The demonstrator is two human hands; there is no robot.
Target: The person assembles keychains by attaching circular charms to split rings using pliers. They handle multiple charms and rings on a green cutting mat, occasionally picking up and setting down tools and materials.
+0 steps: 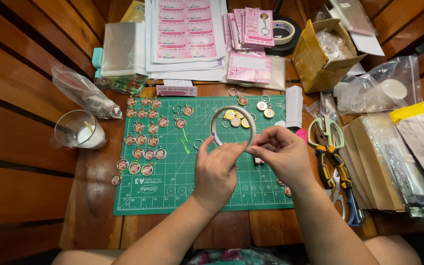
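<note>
Above the green cutting mat (172, 176), I see both hands pinching a thin roll of tape (232, 128) held upright. My left hand (215, 172) grips its lower rim with fingers closed; my right hand (283, 153) clamps thumb and forefinger on the tape's edge, beside rows of round charms (143, 142).

We look down on a small wooden tabletop (92, 216) of warm reddish-brown planks, set against slatted wooden boards (15, 68) of the same tone that run diagonally on both sides with dark gaps between them, all lit evenly from above with soft shadows.
</note>
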